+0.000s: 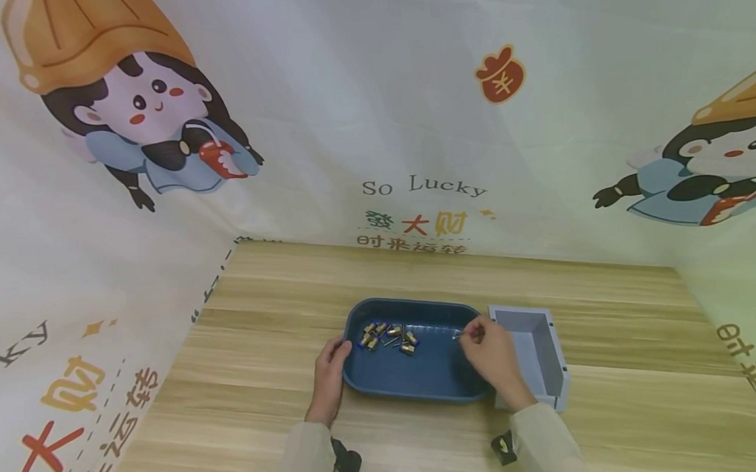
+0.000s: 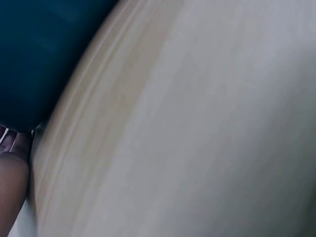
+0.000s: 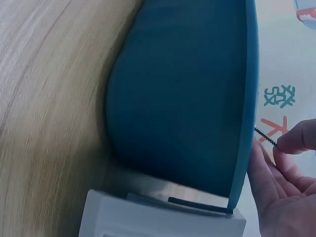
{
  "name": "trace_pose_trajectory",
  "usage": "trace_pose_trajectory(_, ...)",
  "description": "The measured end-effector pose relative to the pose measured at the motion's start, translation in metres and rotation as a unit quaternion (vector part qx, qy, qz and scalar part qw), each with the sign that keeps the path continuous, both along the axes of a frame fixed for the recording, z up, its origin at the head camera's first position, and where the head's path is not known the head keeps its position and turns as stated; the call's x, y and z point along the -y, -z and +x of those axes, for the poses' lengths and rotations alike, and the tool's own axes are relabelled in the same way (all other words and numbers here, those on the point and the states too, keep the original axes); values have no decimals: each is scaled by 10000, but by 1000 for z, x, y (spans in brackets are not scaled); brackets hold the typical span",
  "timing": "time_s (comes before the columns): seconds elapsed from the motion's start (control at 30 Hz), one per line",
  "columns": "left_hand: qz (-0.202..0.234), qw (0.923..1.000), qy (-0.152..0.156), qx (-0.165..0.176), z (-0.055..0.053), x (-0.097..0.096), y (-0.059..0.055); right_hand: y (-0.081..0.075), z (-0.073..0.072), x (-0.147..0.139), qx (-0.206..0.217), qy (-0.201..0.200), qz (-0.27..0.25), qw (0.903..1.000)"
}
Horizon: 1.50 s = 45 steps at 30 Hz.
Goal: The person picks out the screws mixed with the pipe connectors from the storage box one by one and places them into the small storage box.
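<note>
1 tray [image 1: 414, 377], 1 bin [image 1: 549, 351], 1 held screw [image 3: 267, 137], brass pcs. [image 1: 394, 330] (qty. unclear)

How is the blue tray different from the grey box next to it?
The blue tray is dark blue, while the grey box is pale grey. The blue tray looks bigger, and the grey box smaller. The blue tray has rounded corners; the grey box has squarer ones. Both are open on top and sit on the wooden table.
</note>
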<state>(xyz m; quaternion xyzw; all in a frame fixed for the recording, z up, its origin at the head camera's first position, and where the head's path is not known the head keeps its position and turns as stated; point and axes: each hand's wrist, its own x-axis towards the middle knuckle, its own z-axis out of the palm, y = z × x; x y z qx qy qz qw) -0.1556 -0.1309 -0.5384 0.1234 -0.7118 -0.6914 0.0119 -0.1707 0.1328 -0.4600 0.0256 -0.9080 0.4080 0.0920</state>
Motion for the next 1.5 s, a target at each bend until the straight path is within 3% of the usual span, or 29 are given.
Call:
trace_pose_trajectory(0.2, -28, 10000, -10, 12, 0, -1, -1, -2, 0, -5, 161, 182, -266, 9994)
trace_pose_trajectory(0.5, 104, 9999, 9, 11, 1, -1, -3, -4, 2, -11, -115, 322, -501, 9982)
trace_pose_trajectory(0.9, 95, 9999, -28, 25, 1, -1, -4, -6, 1, -27, -262, 847, -304, 9956)
trace_pose_trajectory(1.5, 135, 9999, 29, 0, 0, -1, -3, -4, 5, -51, -663, 1081, -68, 9919)
